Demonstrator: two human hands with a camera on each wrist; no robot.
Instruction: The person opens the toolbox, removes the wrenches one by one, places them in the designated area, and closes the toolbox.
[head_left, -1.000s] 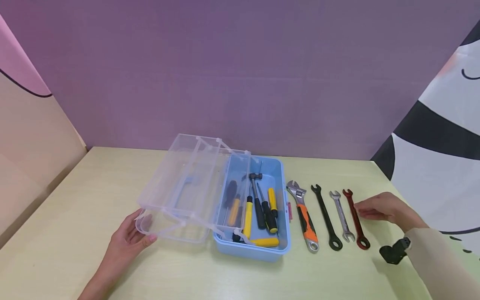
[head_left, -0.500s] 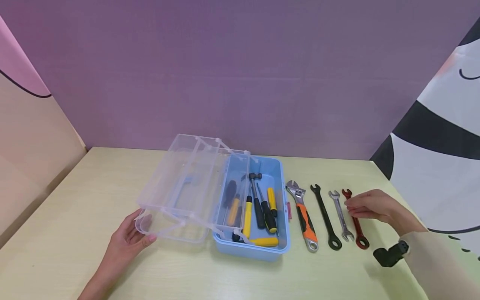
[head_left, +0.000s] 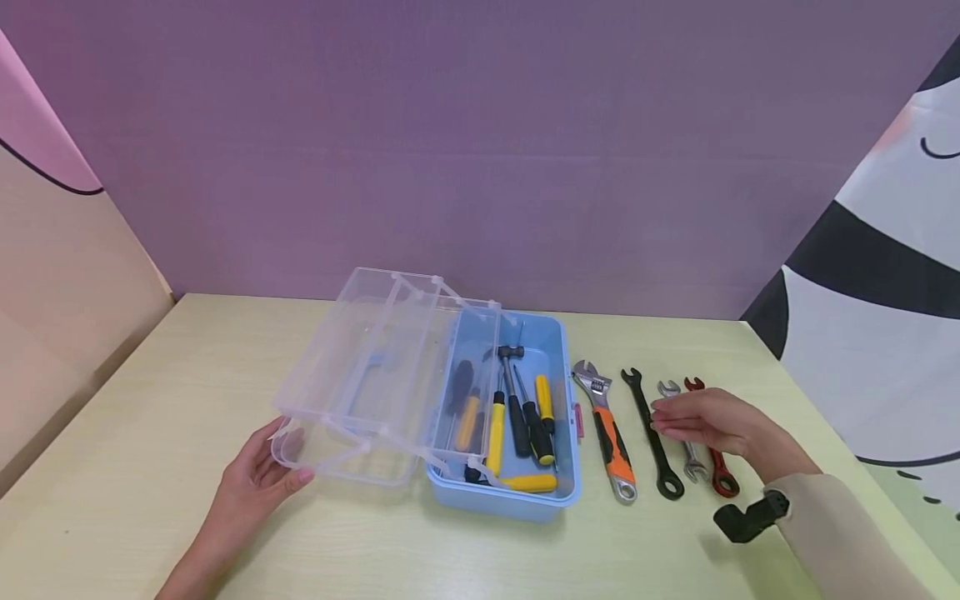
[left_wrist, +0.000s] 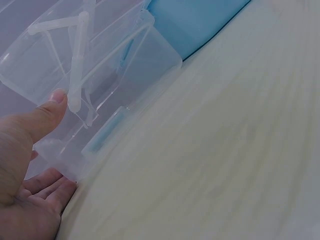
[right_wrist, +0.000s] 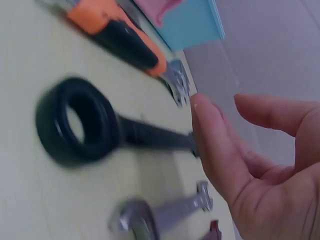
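Observation:
My left hand (head_left: 264,465) grips the near left corner of the clear hinged tray (head_left: 360,375) of a blue toolbox (head_left: 558,498). In the left wrist view the thumb of that hand (left_wrist: 27,145) lies along the tray's (left_wrist: 100,65) wall with the fingers under it. My right hand (head_left: 693,419) hovers with relaxed fingers over a black wrench (head_left: 649,429) and a silver wrench (head_left: 695,468), holding nothing. In the right wrist view, this hand (right_wrist: 250,165) is just above the black wrench (right_wrist: 100,125) and the silver wrench (right_wrist: 160,215).
An orange-handled adjustable wrench (head_left: 611,442) lies between the toolbox and the black wrench. A red wrench (head_left: 723,481) is the rightmost of the row. Several screwdrivers and a small hammer (head_left: 513,392) lie inside the blue box. A purple wall backs the table (head_left: 150,400).
My right hand has moved left from beside the red wrench to above the silver and black wrenches. The left hand and the toolbox have stayed put.

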